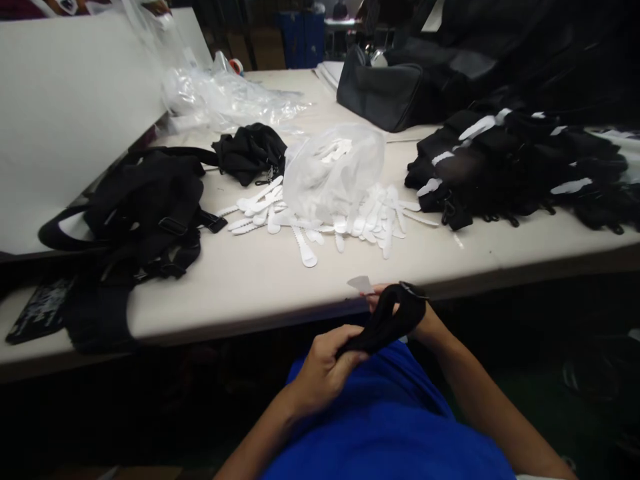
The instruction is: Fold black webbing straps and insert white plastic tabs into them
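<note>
My left hand is closed around one end of a folded black strap, thumb on top, just off the table's front edge. The strap bends into a loop, with a buckle at its far right end. Behind it is my right hand, largely hidden by the strap. Its fingertips pinch a pale, flat strip that sticks out to the left. Beyond the hands, a loose pile of white toothed strips lies on the table, partly under a clear plastic bag holding more of them.
On the left of the table lie black straps with buckles and a smaller black bundle. Black bundles with white strips are heaped at right. Farther back are clear plastic wrapping, a black bag and a white panel.
</note>
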Tool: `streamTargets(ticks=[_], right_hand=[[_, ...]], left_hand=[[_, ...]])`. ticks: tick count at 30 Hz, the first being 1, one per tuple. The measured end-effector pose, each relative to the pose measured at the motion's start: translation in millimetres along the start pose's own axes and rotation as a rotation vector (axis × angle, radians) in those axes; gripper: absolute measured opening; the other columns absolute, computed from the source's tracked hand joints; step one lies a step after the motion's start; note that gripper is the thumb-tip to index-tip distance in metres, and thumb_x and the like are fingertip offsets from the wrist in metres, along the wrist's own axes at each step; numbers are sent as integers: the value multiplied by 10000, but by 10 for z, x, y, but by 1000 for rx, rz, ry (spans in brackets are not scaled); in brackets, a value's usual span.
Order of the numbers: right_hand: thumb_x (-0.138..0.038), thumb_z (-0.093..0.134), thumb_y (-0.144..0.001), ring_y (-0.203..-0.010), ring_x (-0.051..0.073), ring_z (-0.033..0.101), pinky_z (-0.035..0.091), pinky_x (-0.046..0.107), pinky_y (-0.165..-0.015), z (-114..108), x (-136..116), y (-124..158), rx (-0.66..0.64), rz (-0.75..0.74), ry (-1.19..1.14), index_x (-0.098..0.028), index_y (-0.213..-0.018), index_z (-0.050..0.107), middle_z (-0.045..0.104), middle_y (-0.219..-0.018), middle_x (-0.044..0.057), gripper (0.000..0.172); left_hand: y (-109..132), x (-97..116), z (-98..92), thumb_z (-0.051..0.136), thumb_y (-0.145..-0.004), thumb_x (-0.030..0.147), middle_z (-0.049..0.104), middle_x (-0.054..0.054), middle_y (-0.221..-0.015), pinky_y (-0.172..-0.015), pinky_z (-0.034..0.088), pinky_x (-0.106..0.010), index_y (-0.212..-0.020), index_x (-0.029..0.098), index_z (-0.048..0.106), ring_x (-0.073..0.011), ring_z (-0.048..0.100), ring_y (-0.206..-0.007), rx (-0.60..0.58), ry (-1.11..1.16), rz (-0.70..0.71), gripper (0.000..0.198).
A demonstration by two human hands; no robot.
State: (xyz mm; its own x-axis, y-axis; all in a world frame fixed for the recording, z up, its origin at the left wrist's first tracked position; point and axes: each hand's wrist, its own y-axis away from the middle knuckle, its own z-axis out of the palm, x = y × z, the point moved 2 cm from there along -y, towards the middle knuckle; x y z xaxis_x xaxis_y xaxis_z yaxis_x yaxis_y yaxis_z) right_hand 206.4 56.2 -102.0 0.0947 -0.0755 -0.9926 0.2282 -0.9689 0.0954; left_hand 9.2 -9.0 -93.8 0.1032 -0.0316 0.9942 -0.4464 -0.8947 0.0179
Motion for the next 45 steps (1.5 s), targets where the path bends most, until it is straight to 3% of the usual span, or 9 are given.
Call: streamTargets(ticks=[7, 10, 13, 22, 28, 31, 38, 41, 45], right_hand=[[-510, 719, -777, -513, 132, 519, 420, 258, -498, 161, 347, 395, -234, 178, -191, -156, -689, 741, 607, -549, 16, 365], [-554, 730, -744, -513, 130, 516, 417, 262, -496, 122, 503, 483, -207, 224, -229, -153, -658, 717, 621, -576, 24, 410], [-530, 755, -723, -516, 130, 539, 434, 264, -506, 75, 680, 577, -133, 280, -244, -150, -671, 686, 649, -626, 30, 390], [-443, 800, -718, -437, 96, 534, 408, 225, -441, -22, 1128, 941, 159, 385, -343, -179, -798, 598, 635, -610, -23, 342], [-484, 721, -789, -850, 205, 706, 546, 353, -842, -49, 1343, 939, 49, 439, -484, -157, -1101, 686, 757, -916, 90, 453], [-471, 700, -805, -857, 227, 703, 551, 405, -862, -78, 1385, 884, 10, 376, -367, -172, -1148, 685, 750, -955, 91, 455], [-333, 541, -942, -878, 209, 623, 515, 372, -833, -13, 1196, 714, 119, -122, 371, -308, -1020, 755, 674, -1080, 69, 229], [-336, 551, -937, -894, 198, 629, 509, 352, -835, 48, 1240, 600, 145, -115, 327, -303, -993, 759, 655, -1180, 55, 218], [-393, 639, -874, -846, 215, 662, 499, 322, -761, 61, 1366, 453, 204, 49, 179, -250, -894, 767, 726, -909, 45, 193]], left_hand=[[-66, -299, 248, 662, -850, 406, 686, -35, -850, -677, 490, -263, -1092, 169, 526, -154, 624, -721, 83, 371, -366, 365], [-53, -416, 339, 690, -839, 365, 702, -38, -872, -615, 480, -231, -1351, 198, 390, -128, 622, -652, 57, 464, -411, 617], [-83, -528, 390, 670, -852, 344, 706, -60, -896, -628, 491, -233, -1332, 171, 492, -131, 618, -680, 22, 490, -406, 540], [-212, -932, 494, 634, -865, 298, 708, -49, -1043, -791, 498, -264, -1161, 192, 643, -187, 647, -916, -32, 221, -437, 315], [-336, -1089, 552, 621, -845, 258, 728, -14, -963, -808, 505, -286, -1054, 218, 671, -202, 663, -908, -50, -175, -390, 219], [-375, -1112, 550, 614, -847, 275, 730, -21, -984, -834, 509, -310, -1088, 230, 670, -209, 664, -909, -34, -259, -367, 251], [-378, -1144, 566, 654, -790, 205, 703, -61, -975, -897, 483, -370, -1058, 199, 686, -238, 628, -931, 38, -410, -333, 270], [-387, -1183, 564, 659, -761, 140, 715, -68, -1044, -943, 474, -377, -1064, 192, 679, -242, 639, -989, 19, -395, -329, 309], [-410, -1259, 507, 633, -790, 172, 728, -109, -1039, -891, 510, -388, -1141, 146, 642, -256, 669, -950, 47, -356, -361, 352]])
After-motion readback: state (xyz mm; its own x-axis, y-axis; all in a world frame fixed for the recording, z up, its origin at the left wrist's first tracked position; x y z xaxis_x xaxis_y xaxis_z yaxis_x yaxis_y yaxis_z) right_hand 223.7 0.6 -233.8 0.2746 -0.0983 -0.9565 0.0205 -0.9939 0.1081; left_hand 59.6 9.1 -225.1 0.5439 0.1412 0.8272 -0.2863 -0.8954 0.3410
